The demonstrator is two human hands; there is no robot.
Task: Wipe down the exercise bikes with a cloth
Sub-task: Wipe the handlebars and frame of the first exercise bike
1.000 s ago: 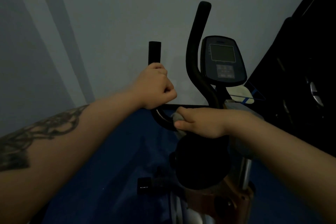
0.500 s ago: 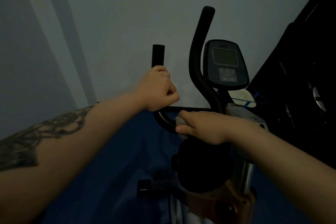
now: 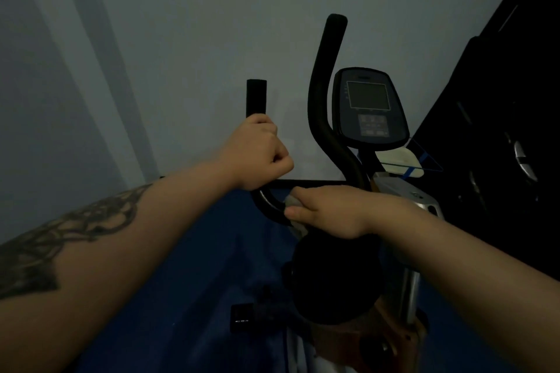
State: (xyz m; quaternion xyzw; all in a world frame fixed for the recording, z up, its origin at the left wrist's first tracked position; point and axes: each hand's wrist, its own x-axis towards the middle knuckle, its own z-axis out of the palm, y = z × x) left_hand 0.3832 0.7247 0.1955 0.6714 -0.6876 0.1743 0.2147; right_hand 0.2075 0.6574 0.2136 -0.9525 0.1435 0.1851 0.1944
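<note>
- The left handlebar (image 3: 257, 100) of the exercise bike (image 3: 333, 275) is gripped by the left hand (image 3: 260, 154), its fingers curled tight round the upright black grip; the bike is judged to be steadied this way.
- A pale cloth (image 3: 291, 200) is held by the right hand (image 3: 330, 210) against the lower bend of the handlebar, just below the left hand. The fingers are pressed together and folded over the cloth, with the thumb lying along its underside; only a small fold of cloth is seen past the fingertips.
- The cloth is thus found at the bend where the left bar meets the centre of the bike, touching the black tube.
- The right handlebar (image 3: 325, 79) rises beside the console (image 3: 368, 107); neither is touched by a hand.
- The task is judged to be at an early or middle stage: only the bend of the left bar is being wiped. Whether other parts have been cleaned cannot be told in the dim light.
- Left to be wiped, as far as is shown: the upper left grip under the left hand, the right bar, the console, the dark body and the pedal (image 3: 242, 316) over the blue floor (image 3: 181, 251).
- Dark equipment (image 3: 515, 160) stands at the right; whether it is another bike cannot be told.
</note>
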